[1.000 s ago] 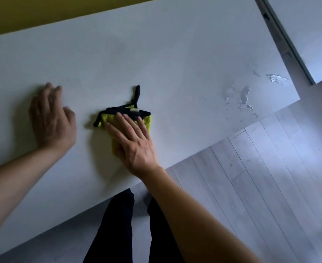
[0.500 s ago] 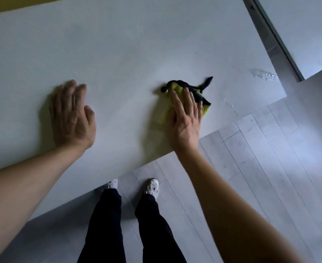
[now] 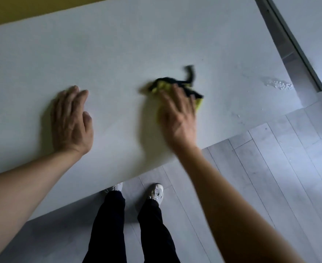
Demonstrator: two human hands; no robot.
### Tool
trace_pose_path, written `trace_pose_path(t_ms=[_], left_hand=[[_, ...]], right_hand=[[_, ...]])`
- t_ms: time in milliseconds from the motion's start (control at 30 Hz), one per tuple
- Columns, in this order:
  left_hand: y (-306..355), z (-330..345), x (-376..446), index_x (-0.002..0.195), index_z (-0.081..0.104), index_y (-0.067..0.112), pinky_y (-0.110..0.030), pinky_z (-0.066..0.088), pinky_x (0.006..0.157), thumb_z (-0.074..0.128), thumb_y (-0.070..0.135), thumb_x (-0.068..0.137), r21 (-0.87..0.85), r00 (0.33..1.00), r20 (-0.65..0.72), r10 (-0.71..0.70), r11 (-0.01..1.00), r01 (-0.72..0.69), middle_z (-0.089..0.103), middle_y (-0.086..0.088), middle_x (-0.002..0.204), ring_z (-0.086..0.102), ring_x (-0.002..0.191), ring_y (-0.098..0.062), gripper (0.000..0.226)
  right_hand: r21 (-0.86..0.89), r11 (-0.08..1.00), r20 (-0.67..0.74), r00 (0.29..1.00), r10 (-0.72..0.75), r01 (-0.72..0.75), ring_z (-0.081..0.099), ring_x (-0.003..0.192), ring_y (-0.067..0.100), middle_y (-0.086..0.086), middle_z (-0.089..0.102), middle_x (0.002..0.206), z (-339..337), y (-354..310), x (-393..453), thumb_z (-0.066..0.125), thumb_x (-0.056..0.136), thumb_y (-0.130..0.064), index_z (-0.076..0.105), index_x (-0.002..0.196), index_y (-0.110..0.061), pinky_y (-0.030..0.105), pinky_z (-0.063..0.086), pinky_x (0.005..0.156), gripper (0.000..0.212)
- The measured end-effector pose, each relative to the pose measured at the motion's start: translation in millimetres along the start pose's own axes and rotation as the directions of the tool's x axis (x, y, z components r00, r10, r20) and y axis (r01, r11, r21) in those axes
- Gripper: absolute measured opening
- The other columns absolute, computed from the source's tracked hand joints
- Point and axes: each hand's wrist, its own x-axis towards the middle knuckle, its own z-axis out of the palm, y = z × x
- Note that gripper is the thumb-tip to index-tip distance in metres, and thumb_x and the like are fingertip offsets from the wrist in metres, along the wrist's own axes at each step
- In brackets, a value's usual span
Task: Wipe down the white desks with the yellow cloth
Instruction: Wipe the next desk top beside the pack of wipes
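Both hands flat — right hand [image 3: 179, 114] pressing yellow cloth [image 3: 175, 88], left hand [image 3: 70, 120] on white desk [image 3: 118, 44].

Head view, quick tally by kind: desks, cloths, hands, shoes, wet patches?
White desks: 2, near desk, far desk
Yellow cloth: 1
Hands: 2, left hand, right hand
Shoes: 2
Wet patch: 1
Total: 8

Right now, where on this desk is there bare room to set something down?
Bare: the wide far strip of the white desk beyond both hands, and the patch between the left hand and the right hand. Taken: the spot under the yellow cloth. Avoid the wet patch at the desk's right end.
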Motion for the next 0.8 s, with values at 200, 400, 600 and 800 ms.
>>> trace_pose_path(t_ms=[200, 400, 600, 800], left_hand=[[3, 1, 0, 0.153, 0.046, 0.012, -0.047, 0.017, 0.129, 0.04, 0.017, 0.097, 0.016, 1.0, 0.008, -0.028, 0.999, 0.028, 0.04, -0.015, 0.163, 0.033, 0.151, -0.039, 0.057], [1, 0, -2, 0.152, 0.046, 0.007, -0.051, 0.024, 0.125, 0.041, 0.017, 0.097, 0.014, 0.991, -0.042, -0.124, 0.992, 0.124, 0.04, -0.022, 0.161, 0.034, 0.15, -0.041, 0.056], [0, 0, -2, 0.152, 0.047, 0.006, -0.051, 0.023, 0.125, 0.042, 0.018, 0.095, 0.016, 0.99, -0.036, -0.136, 0.991, 0.136, 0.041, -0.021, 0.16, 0.035, 0.15, -0.04, 0.058], [6, -1, -1, 0.153, 0.045, 0.007, -0.052, 0.023, 0.125, 0.042, 0.017, 0.098, 0.05, 0.986, -0.032, -0.163, 0.985, 0.164, 0.039, -0.019, 0.162, 0.034, 0.15, -0.041, 0.057]], right_hand=[[-0.05, 0.952, -0.162, 0.943, 0.291, -0.302, 0.031, 0.149, 0.03, 0.014, 0.039, 0.159, -16, 35, 22, 0.049, 0.094, -0.019, 0.053, 0.146, -0.023, 0.053, 0.017, 0.124, 0.053], [0.04, 0.995, 0.094, 0.991, -0.091, 0.087, 0.022, 0.153, 0.029, 0.014, 0.032, 0.163, 34, -93, -12, 0.052, 0.095, -0.03, 0.047, 0.151, -0.02, 0.052, 0.012, 0.124, 0.057], [0.093, 0.965, 0.211, 0.943, -0.259, 0.245, 0.021, 0.154, 0.023, 0.009, 0.028, 0.164, 24, -89, -41, 0.059, 0.094, -0.032, 0.043, 0.153, -0.024, 0.051, 0.016, 0.124, 0.062], [-0.057, 0.981, -0.026, 0.982, 0.185, -0.186, 0.026, 0.152, 0.025, 0.014, 0.036, 0.16, -41, 26, -78, 0.046, 0.1, -0.018, 0.052, 0.147, -0.019, 0.06, 0.023, 0.119, 0.048]])
